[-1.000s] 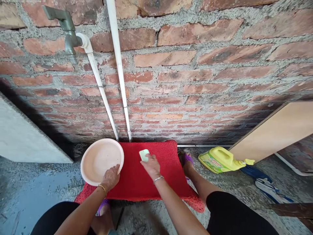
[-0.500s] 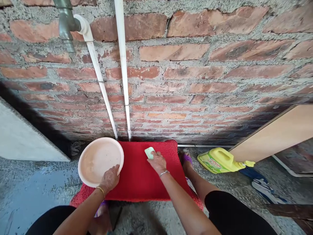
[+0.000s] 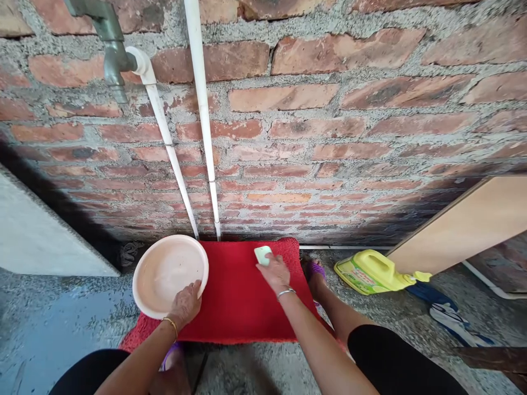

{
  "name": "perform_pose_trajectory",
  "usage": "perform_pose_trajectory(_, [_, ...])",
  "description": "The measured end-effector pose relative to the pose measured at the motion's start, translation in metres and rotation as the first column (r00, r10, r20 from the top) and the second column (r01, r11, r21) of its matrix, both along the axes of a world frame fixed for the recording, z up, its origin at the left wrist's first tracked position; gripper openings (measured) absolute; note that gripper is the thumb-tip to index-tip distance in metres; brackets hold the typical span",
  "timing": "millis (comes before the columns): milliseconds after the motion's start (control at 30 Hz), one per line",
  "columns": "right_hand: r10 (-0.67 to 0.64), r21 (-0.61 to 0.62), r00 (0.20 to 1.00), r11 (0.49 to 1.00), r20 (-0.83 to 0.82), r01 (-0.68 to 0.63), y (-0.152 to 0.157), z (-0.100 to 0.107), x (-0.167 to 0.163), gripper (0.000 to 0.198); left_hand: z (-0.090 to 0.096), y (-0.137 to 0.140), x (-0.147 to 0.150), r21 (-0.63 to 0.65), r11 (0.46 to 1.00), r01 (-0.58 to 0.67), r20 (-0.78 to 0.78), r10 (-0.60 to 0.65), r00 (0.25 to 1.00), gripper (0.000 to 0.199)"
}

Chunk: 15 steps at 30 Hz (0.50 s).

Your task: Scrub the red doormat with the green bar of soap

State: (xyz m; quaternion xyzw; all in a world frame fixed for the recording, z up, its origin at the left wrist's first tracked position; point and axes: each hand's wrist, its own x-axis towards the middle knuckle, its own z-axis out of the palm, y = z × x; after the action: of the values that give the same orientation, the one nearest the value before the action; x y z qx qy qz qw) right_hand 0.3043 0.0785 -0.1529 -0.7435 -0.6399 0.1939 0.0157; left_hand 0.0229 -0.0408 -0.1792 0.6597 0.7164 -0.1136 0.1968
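Note:
My left hand (image 3: 187,303) grips the near right rim of a pale pink plastic basin (image 3: 158,269), its thumb hidden from view. Only a few small specks show inside the basin, which overlaps the left part of a red cloth (image 3: 234,307). That cloth is spread out flat in front of me and hangs down at its near corners. In my right hand (image 3: 275,272) is a pale green bar of soap (image 3: 262,254), held by its near end above or against the cloth's right half.
A yellow detergent jug (image 3: 376,271) lies on the concrete floor at right, beside a leaning wooden board (image 3: 465,225) and a slipper (image 3: 453,323). Behind stand a brick wall (image 3: 288,123), white pipes (image 3: 203,109) and a tap (image 3: 115,66). A grey slab (image 3: 45,230) is at left.
My right hand has moved a little to the right over the cloth with the soap. My left hand stays on the basin's rim. The camera view has shifted slightly.

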Motion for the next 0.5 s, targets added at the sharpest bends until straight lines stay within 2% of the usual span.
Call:
perform_pose_trajectory(167, [0.237, -0.062, 0.971, 0.969, -0.041, -0.239, 0.001, -0.005, -0.1, 0.046, -0.003, 0.001, -0.002, -0.029, 1.0, 0.012, 0.016, -0.011, 1.0, 0.059])
perform_pose_trajectory(267, [0.335, -0.07, 0.941, 0.939, -0.048, -0.338, 0.001, -0.012, -0.13, 0.044, -0.004, 0.001, -0.003, -0.029, 1.0, 0.012, 0.016, -0.011, 1.0, 0.059])
perform_pose_trajectory(367, [0.357, -0.075, 0.934, 0.931, -0.028, -0.358, 0.005, -0.018, -0.12, 0.045, -0.005, 0.002, -0.004, -0.027, 1.0, 0.012, 0.026, -0.012, 1.0, 0.059])
perform_pose_trajectory(500, [0.244, -0.096, 0.969, 0.966, 0.039, -0.24, 0.015, -0.017, -0.061, 0.045, -0.004, 0.003, -0.002, -0.048, 0.999, -0.005, 0.025, 0.006, 1.0, 0.058])
